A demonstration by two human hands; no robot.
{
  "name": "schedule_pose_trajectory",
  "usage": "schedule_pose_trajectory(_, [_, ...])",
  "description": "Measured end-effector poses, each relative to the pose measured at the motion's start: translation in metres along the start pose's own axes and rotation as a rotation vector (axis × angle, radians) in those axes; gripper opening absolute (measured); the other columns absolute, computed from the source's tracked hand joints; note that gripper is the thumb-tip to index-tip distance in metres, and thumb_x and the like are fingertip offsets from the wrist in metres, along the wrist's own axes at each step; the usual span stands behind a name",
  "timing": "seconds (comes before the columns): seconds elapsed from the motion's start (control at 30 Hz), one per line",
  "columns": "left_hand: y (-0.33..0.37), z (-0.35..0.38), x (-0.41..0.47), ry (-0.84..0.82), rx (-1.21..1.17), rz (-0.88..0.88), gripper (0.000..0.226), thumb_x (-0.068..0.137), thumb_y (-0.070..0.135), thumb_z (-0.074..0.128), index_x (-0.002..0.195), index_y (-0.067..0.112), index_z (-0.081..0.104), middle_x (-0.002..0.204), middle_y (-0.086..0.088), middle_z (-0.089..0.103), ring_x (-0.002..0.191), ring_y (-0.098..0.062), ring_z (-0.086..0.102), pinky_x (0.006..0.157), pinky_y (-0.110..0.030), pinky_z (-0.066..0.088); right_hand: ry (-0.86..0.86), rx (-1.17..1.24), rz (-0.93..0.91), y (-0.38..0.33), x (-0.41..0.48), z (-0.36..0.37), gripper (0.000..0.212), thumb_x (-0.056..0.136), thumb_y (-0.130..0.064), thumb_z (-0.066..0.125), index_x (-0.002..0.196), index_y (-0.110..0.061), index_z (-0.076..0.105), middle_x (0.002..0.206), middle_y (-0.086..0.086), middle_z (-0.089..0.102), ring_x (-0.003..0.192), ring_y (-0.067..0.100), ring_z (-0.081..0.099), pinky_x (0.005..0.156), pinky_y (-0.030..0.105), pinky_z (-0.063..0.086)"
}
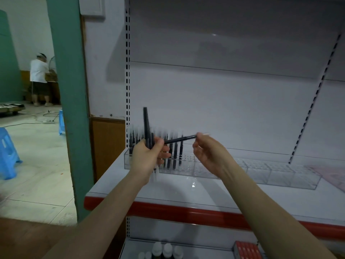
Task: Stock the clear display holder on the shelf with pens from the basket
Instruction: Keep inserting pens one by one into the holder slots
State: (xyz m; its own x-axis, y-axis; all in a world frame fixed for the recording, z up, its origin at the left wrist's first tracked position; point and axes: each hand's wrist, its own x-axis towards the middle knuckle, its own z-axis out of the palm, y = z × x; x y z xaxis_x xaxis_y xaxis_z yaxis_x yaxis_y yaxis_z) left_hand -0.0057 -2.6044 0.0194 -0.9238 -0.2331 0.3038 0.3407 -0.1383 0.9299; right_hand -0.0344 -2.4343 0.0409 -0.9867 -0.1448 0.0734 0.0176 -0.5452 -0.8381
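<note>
Left hand [149, 156] grips pens [147, 126]; right hand [209, 152] pinches one pen [180, 139].

The left hand [149, 156] holds a bunch of dark pens [146, 126] that stick straight up. The right hand [207, 152] pinches the end of a single pen [180, 139], which lies almost flat between the two hands. Behind them, a long clear holder [261, 172] sits on the white shelf [186, 193]. More pens [175, 152] stand in its left end. Some bottles [164, 249] and a red box [246, 248] sit on the shelf below. Far off on the left are a blue stool [7, 152] and a person in a white shirt [39, 71].
</note>
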Motion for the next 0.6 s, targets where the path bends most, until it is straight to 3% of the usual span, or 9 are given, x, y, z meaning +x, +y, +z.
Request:
schedule_pose_trajectory(0.1, [-0.003, 0.003, -0.002, -0.035, 0.120, 0.015, 0.009, 0.094, 0.019, 0.053, 0.086, 0.015, 0.056, 0.068, -0.003, 0.062, 0.044, -0.007, 0.050, 0.040, -0.017, 0.039, 0.030, -0.012, -0.105, -0.006, 0.006, 0.008, 0.010, 0.092, -0.014, 0.056, 0.085, -0.007, 0.058, 0.081, 0.007, 0.062, 0.073, 0.014, 0.062, 0.066, 0.021, 0.058])
schedule_pose_trajectory(0.23, [-0.003, -0.002, 0.000, -0.070, 0.177, 0.026, 0.020, 0.095, 0.029, 0.049, 0.079, 0.017, 0.048, 0.062, 0.000, 0.047, 0.044, -0.008, 0.042, 0.039, -0.018, 0.035, 0.216, -0.403, -0.378, -0.017, 0.016, 0.014, 0.008, 0.091, -0.011, 0.058, 0.096, -0.005, 0.057, 0.081, 0.009, 0.063, 0.070, 0.018, 0.065, 0.064, 0.022, 0.058])
schedule_pose_trajectory(0.33, [-0.003, -0.004, 0.001, -0.074, 0.149, -0.026, 0.016, 0.096, 0.028, 0.047, 0.081, 0.022, 0.050, 0.062, 0.000, 0.043, 0.050, -0.010, 0.041, 0.047, -0.025, 0.036, 0.259, -0.778, -0.529, -0.018, 0.025, 0.014, 0.020, 0.091, -0.012, 0.058, 0.109, -0.006, 0.055, 0.080, 0.006, 0.061, 0.067, 0.013, 0.062, 0.070, 0.027, 0.057])
schedule_pose_trajectory(0.47, [-0.007, -0.005, 0.002, -0.087, 0.150, -0.030, 0.015, 0.097, 0.019, 0.046, 0.089, 0.029, 0.054, 0.058, 0.000, 0.044, 0.055, -0.014, 0.042, 0.057, -0.033, 0.036, 0.265, -0.979, -0.598, -0.011, 0.037, 0.016, 0.029, 0.090, -0.013, 0.059, 0.118, -0.008, 0.051, 0.082, 0.006, 0.062, 0.063, 0.007, 0.057, 0.081, 0.039, 0.053])
schedule_pose_trajectory(0.6, [-0.010, -0.008, 0.003, -0.083, 0.179, 0.022, 0.006, 0.095, 0.015, 0.050, 0.093, 0.017, 0.056, 0.063, -0.003, 0.050, 0.058, -0.014, 0.049, 0.054, -0.025, 0.043, 0.228, -1.030, -0.603, -0.005, 0.046, 0.019, 0.026, 0.090, -0.013, 0.059, 0.115, -0.008, 0.053, 0.072, -0.003, 0.059, 0.065, 0.010, 0.059, 0.083, 0.043, 0.053])
